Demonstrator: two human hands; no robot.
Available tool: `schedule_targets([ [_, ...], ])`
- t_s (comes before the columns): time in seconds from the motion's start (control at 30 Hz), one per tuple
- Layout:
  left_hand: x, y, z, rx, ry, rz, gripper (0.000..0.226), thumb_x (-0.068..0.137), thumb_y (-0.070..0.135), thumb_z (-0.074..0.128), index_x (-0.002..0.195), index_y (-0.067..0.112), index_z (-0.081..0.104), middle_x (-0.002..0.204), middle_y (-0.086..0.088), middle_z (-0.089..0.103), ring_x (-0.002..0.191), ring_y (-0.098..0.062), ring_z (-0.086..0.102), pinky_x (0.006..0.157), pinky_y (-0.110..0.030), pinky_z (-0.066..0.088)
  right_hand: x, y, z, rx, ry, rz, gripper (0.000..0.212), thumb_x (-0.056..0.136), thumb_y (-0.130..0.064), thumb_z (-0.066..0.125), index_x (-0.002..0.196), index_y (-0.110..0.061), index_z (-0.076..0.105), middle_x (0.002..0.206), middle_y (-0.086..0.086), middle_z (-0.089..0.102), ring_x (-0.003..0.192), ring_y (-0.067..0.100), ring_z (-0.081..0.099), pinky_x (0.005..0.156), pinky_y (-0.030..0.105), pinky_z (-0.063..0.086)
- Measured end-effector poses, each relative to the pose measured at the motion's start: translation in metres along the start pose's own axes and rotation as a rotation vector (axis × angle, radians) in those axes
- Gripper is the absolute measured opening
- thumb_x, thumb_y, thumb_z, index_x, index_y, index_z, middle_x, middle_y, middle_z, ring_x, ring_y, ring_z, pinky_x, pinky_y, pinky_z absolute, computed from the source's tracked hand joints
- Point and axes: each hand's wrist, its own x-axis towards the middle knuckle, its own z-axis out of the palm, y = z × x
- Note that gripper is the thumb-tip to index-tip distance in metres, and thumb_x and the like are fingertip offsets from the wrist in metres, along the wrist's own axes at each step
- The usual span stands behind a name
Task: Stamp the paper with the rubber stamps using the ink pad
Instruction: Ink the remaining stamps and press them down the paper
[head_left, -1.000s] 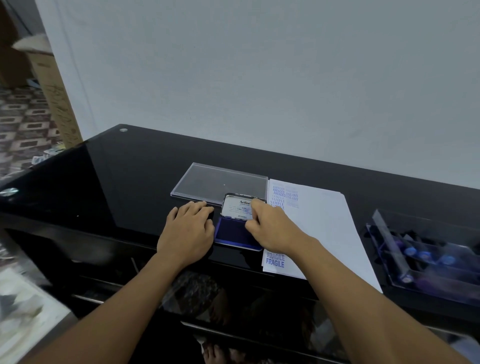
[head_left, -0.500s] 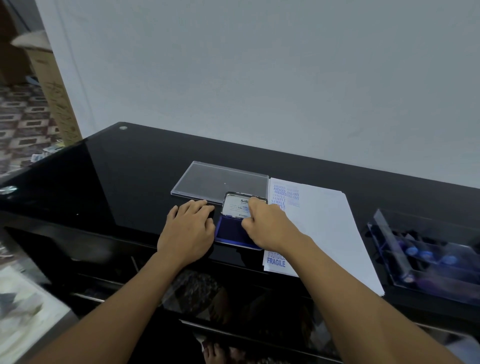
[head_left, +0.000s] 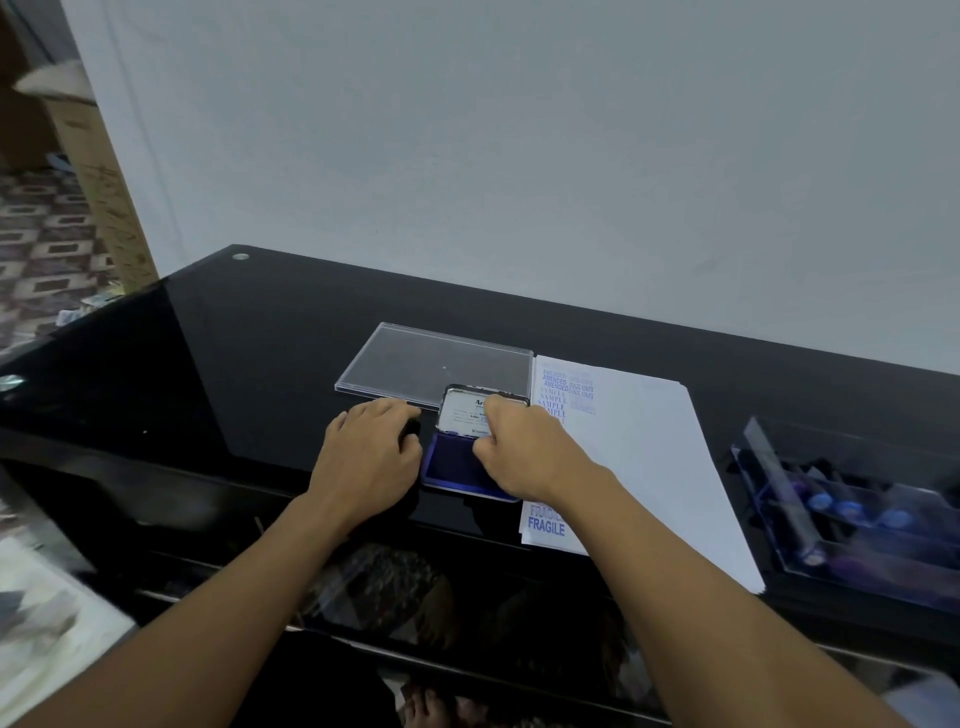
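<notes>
On the black bench (head_left: 260, 332), the left hand (head_left: 366, 462) lies flat, fingers together, just beside the open ink pad (head_left: 457, 465). The right hand (head_left: 519, 452) pinches its raised lid (head_left: 460, 410). The stamped paper (head_left: 639, 447) lies to the right, a clear tray of stamps (head_left: 857, 512) further right.
</notes>
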Motion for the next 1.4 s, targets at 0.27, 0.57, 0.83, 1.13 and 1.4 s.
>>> schedule_targets([
  [0.27, 0.014, 0.032, -0.012, -0.136, 0.033, 0.045, 0.033, 0.096, 0.018, 0.05, 0.126, 0.018, 0.061, 0.134, 0.006, 0.058, 0.123, -0.016, 0.05, 0.103, -0.038, 0.042, -0.005, 0.011, -0.001, 0.095, 0.033, -0.007, 0.022, 0.094, -0.025, 0.046, 0.077, -0.023, 0.033, 0.079, 0.005, 0.054, 0.067, 0.02, 0.049, 0.055, 0.034, 0.035],
  [0.57, 0.046, 0.055, -0.009, -0.204, 0.013, 0.122, 0.033, 0.096, 0.017, 0.05, 0.126, 0.014, 0.062, 0.134, 0.0, 0.059, 0.127, -0.021, 0.049, 0.108, -0.046, 0.04, -0.002, 0.019, -0.014, 0.198, -0.007, 0.012, 0.013, 0.094, -0.028, 0.049, 0.086, -0.017, 0.048, 0.086, 0.003, 0.061, 0.077, 0.021, 0.058, 0.063, 0.034, 0.045],
  [0.83, 0.077, 0.08, -0.005, -0.182, -0.091, 0.11, 0.033, 0.098, 0.024, 0.048, 0.128, 0.019, 0.06, 0.137, 0.003, 0.056, 0.127, -0.017, 0.049, 0.109, -0.044, 0.041, 0.004, 0.059, -0.06, 0.317, 0.157, 0.068, 0.016, 0.095, -0.029, 0.059, 0.088, -0.016, 0.054, 0.078, -0.001, 0.07, 0.069, 0.011, 0.058, 0.058, 0.025, 0.041],
  [1.13, 0.111, 0.119, 0.012, -0.144, -0.256, 0.144, 0.033, 0.1, 0.027, 0.046, 0.129, 0.021, 0.061, 0.139, 0.002, 0.054, 0.123, -0.017, 0.051, 0.1, -0.032, 0.042, 0.022, 0.098, -0.098, 0.24, 0.111, 0.171, 0.03, 0.093, -0.041, 0.06, 0.086, -0.013, 0.052, 0.062, -0.005, 0.073, 0.048, 0.006, 0.05, 0.056, 0.026, 0.041],
  [1.4, 0.13, 0.121, 0.032, -0.029, -0.383, 0.165, 0.042, 0.1, 0.028, 0.046, 0.141, 0.02, 0.052, 0.149, -0.001, 0.047, 0.135, -0.021, 0.044, 0.11, -0.037, 0.038, 0.04, 0.114, -0.096, 0.191, 0.134, 0.235, 0.034, 0.097, -0.034, 0.052, 0.083, -0.004, 0.06, 0.079, 0.008, 0.067, 0.068, 0.02, 0.054, 0.06, 0.03, 0.041],
])
